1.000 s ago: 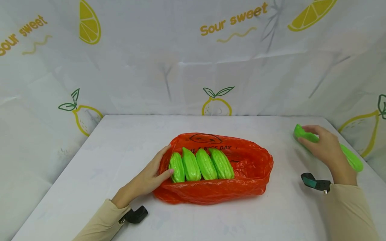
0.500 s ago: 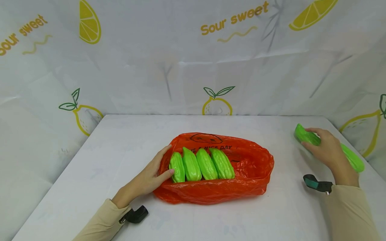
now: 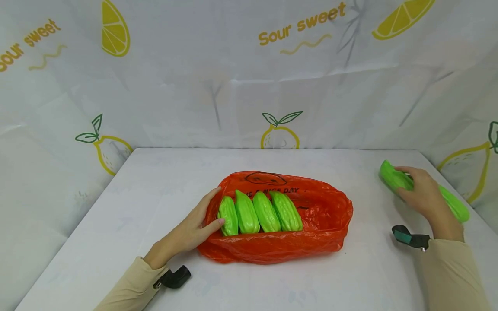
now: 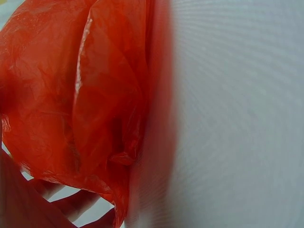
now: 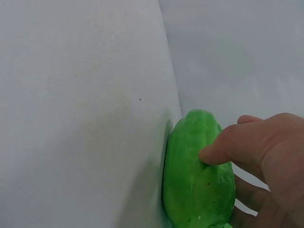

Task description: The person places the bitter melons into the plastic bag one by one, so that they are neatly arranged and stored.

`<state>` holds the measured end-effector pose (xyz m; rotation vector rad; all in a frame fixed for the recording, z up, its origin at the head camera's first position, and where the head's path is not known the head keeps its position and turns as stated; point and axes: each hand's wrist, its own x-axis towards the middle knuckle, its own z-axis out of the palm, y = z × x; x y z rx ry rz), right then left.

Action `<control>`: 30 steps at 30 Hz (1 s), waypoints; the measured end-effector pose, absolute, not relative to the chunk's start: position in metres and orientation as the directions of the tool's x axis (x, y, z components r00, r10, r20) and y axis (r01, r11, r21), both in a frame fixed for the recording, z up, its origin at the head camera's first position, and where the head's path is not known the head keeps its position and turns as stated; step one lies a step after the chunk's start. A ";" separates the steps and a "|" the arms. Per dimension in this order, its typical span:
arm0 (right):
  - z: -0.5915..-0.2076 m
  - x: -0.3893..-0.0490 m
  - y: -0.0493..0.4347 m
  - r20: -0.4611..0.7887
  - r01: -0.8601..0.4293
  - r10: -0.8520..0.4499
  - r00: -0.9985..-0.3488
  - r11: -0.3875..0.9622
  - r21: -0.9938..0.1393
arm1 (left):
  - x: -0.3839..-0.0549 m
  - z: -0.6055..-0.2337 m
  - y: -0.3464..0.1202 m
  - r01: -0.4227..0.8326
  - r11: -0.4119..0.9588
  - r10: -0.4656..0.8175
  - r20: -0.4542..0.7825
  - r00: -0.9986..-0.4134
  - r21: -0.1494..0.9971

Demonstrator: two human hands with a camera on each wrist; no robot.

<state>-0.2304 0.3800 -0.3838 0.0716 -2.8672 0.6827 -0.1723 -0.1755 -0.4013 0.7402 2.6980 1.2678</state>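
Note:
In the head view, a red plastic bag [image 3: 272,248] with black print lies on its side, its mouth spread toward the person. Several bright green bitter melons [image 3: 247,214] lie side by side inside it. My left hand [image 3: 194,229] holds the bag's left edge, thumb on the inner side and fingers on the outer side; the left wrist view shows the fingers behind the red film [image 4: 52,95]. At the far right, my right hand [image 3: 422,192] grips another bitter melon [image 3: 394,175], thumb along its near side, as the melon [image 5: 197,180] in the right wrist view shows.
One more green melon [image 3: 454,205] lies by the right wrist, partly hidden behind the hand. The white table [image 3: 303,280] ends at a cloth backdrop [image 3: 218,86] printed with lemons. Black wrist cameras [image 3: 175,277] sit under both wrists.
My right hand has shifted slightly right and toward the person along the melon, showing more of its far end. The left hand and the bag stay as they were.

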 end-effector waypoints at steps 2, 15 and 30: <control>-0.382 -0.230 0.379 0.191 -0.098 -0.014 -0.981 0.893 -0.439 | -0.172 -0.401 -0.175 0.393 0.544 0.452 0.136 -0.882 0.741; -0.382 -0.230 0.380 0.133 -0.105 -0.053 -0.990 0.900 -0.423 | -0.173 -0.402 -0.176 0.406 0.543 0.458 0.146 -0.877 0.735; -0.381 -0.232 0.378 0.048 -0.052 -0.035 -0.998 0.913 -0.406 | -0.173 -0.401 -0.175 0.400 0.537 0.457 0.143 -0.878 0.743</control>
